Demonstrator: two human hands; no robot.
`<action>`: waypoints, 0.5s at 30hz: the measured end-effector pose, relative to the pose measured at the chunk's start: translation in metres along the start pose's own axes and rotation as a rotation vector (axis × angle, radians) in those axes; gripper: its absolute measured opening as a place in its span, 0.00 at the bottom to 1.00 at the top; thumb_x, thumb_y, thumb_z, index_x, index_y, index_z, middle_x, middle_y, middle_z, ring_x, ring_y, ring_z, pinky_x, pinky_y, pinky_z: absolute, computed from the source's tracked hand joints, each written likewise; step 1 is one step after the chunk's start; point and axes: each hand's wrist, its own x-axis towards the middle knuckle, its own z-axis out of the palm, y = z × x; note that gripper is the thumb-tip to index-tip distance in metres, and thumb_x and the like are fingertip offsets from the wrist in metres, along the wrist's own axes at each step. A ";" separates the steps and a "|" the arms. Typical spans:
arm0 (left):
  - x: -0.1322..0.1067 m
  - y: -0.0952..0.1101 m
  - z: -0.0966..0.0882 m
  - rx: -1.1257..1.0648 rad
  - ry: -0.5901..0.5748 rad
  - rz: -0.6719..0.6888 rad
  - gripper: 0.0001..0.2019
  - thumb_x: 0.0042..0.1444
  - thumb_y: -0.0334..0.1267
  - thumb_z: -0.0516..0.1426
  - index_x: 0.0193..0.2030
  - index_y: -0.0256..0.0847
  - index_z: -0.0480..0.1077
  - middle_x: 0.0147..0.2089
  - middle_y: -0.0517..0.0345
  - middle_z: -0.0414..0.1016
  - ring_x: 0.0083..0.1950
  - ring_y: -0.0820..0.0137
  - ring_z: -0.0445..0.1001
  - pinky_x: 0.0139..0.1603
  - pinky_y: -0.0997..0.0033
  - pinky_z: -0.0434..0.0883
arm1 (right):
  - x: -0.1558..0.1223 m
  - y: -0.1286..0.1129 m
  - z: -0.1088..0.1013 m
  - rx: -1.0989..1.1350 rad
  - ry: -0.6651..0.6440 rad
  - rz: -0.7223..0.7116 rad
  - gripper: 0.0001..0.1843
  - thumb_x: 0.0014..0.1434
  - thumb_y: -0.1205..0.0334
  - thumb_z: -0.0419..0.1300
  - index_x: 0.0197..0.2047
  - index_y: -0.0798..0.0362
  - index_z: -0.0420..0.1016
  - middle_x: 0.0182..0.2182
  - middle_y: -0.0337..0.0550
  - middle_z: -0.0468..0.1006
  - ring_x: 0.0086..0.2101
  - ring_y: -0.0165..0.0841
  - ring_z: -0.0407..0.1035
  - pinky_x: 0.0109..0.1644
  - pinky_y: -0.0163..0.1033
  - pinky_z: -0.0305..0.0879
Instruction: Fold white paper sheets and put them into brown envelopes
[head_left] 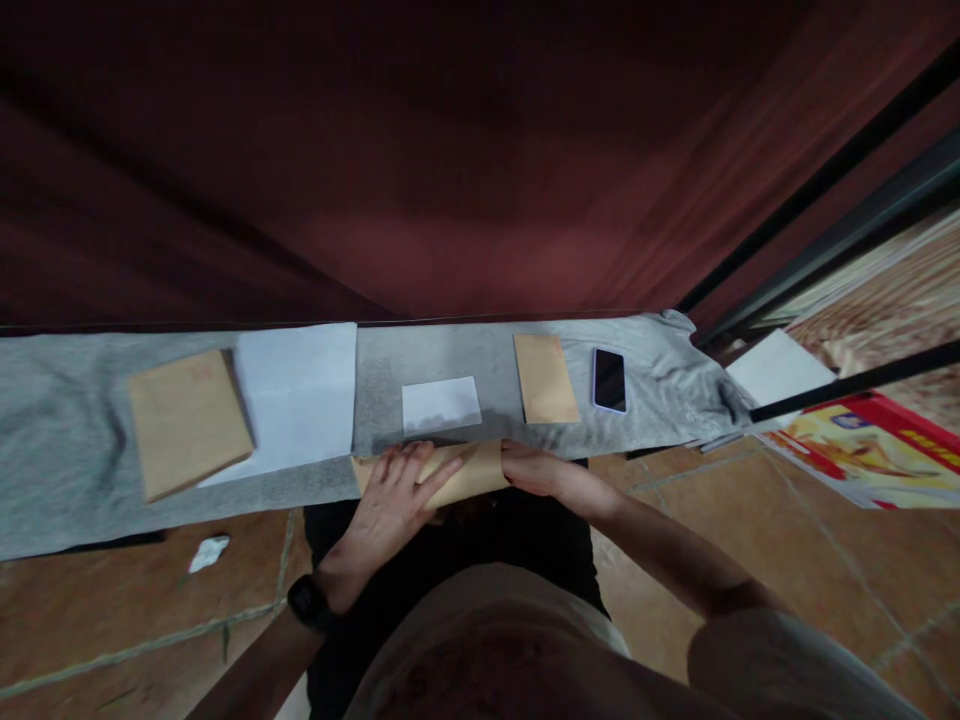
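1. Two bare hands meet at a tan, curved paper packet (476, 472), lower centre of the frame, along the near edge of a grey cloth (382, 355).
2. From where I stand, the left hand (394, 492) lies across it, fingers extended and parted; the right hand (531, 468) sits at its right end, fingers hidden, their grip impossible to tell.
3. Should the left palm ease off, the packet could slip towards the black trousers (570, 540) below.
4. Hard pressure from the right might crease or tear that end.
5. Just above, mid-frame, a small white rectangular card (441, 403) lies within reach of a stray knuckle's nudge.
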 end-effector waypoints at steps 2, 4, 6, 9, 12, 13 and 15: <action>-0.001 -0.009 -0.001 0.004 0.009 -0.046 0.44 0.58 0.32 0.63 0.78 0.53 0.49 0.70 0.41 0.66 0.67 0.47 0.68 0.68 0.41 0.64 | 0.003 0.000 -0.012 0.133 -0.082 0.059 0.16 0.60 0.57 0.65 0.50 0.51 0.82 0.47 0.46 0.84 0.45 0.36 0.79 0.51 0.41 0.75; -0.004 -0.019 -0.002 0.014 0.024 -0.109 0.45 0.59 0.32 0.61 0.79 0.51 0.46 0.68 0.39 0.67 0.66 0.46 0.69 0.66 0.41 0.66 | 0.004 -0.004 -0.023 0.276 -0.068 0.099 0.20 0.59 0.57 0.65 0.54 0.53 0.80 0.52 0.49 0.83 0.46 0.36 0.79 0.54 0.42 0.75; -0.008 -0.027 -0.002 0.021 0.060 -0.179 0.45 0.60 0.33 0.61 0.80 0.48 0.42 0.65 0.37 0.68 0.64 0.45 0.70 0.63 0.41 0.68 | 0.001 -0.011 -0.030 0.321 0.008 0.072 0.23 0.58 0.57 0.66 0.56 0.51 0.79 0.56 0.49 0.80 0.47 0.36 0.79 0.56 0.44 0.75; -0.014 -0.033 0.003 -0.017 0.146 -0.274 0.48 0.61 0.38 0.61 0.80 0.42 0.37 0.63 0.35 0.68 0.61 0.45 0.71 0.61 0.42 0.71 | -0.010 -0.026 -0.032 0.230 0.062 -0.103 0.19 0.62 0.55 0.64 0.55 0.49 0.79 0.55 0.47 0.81 0.49 0.35 0.78 0.59 0.45 0.74; -0.016 -0.030 0.008 -0.126 0.229 -0.319 0.51 0.60 0.44 0.63 0.80 0.39 0.35 0.62 0.35 0.68 0.61 0.46 0.72 0.59 0.44 0.73 | -0.026 -0.045 -0.024 0.054 0.088 -0.342 0.16 0.70 0.54 0.56 0.55 0.47 0.79 0.51 0.44 0.83 0.49 0.34 0.78 0.58 0.44 0.74; -0.016 -0.028 0.008 -0.172 0.242 -0.327 0.52 0.60 0.46 0.63 0.80 0.39 0.35 0.62 0.36 0.68 0.61 0.46 0.72 0.59 0.45 0.74 | -0.032 -0.051 -0.021 -0.044 0.086 -0.413 0.16 0.72 0.55 0.54 0.56 0.46 0.79 0.51 0.44 0.83 0.51 0.34 0.77 0.59 0.43 0.73; -0.013 -0.022 0.006 -0.276 0.237 -0.345 0.52 0.59 0.46 0.64 0.79 0.40 0.35 0.64 0.36 0.67 0.63 0.47 0.71 0.60 0.45 0.74 | -0.043 -0.063 -0.016 -0.265 0.044 -0.583 0.17 0.73 0.59 0.53 0.58 0.46 0.78 0.53 0.44 0.82 0.55 0.35 0.75 0.61 0.44 0.72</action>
